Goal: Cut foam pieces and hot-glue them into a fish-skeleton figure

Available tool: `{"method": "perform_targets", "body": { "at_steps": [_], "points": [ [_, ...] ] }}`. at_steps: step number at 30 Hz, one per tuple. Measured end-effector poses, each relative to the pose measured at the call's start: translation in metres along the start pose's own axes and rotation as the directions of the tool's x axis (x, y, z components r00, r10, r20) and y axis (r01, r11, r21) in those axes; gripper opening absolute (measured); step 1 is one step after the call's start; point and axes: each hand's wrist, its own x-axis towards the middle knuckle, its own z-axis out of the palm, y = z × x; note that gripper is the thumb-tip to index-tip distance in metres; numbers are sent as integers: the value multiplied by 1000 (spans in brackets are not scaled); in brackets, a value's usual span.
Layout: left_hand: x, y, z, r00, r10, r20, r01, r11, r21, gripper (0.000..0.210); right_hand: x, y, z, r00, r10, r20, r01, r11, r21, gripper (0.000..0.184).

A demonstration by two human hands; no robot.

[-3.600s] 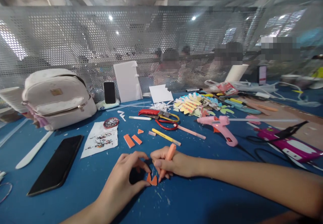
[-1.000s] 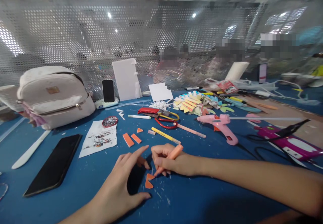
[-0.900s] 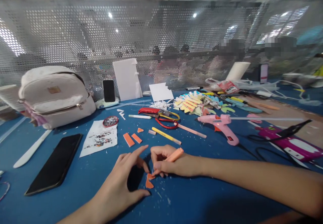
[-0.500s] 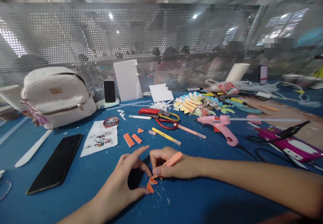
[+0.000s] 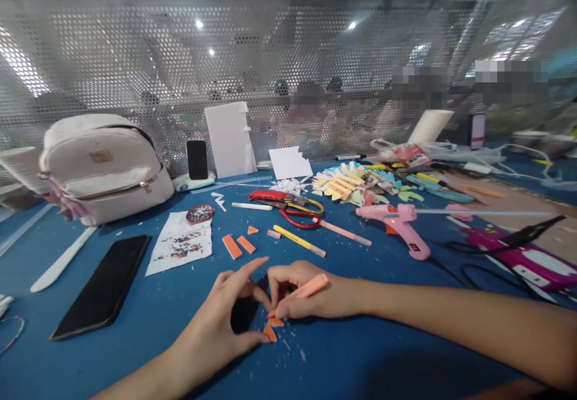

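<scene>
Orange piece [image 5: 271,331] lies on the table [image 5: 333,358], notch rightward; left hand [image 5: 223,316], fingers curved open, borders its left side; right hand [image 5: 304,292], gripping a marker [image 5: 314,286], meets its far end.

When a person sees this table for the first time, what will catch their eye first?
Probably the pink hot glue gun on the right of the blue table, and the pale backpack at the left. Near the front centre, the right hand holds an orange marker by a small orange piece, beside the left hand.
</scene>
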Motion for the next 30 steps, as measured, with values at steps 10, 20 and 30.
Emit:
{"method": "perform_targets", "body": {
  "at_steps": [10,20,30],
  "points": [
    [-3,-2,-1,1000,-6,-12,6,1000,-22,93,1,-3,-2,1000,-7,19,8,999,-45,44],
    [-8,-11,0,997,46,-65,-41,996,78,106,-2,-1,-4,1000,-25,10,26,988,-152,42],
    [-7,-1,9,992,86,-97,-53,952,302,100,-2,2,-1,999,-30,24,32,995,-94,50]
  ]
}}
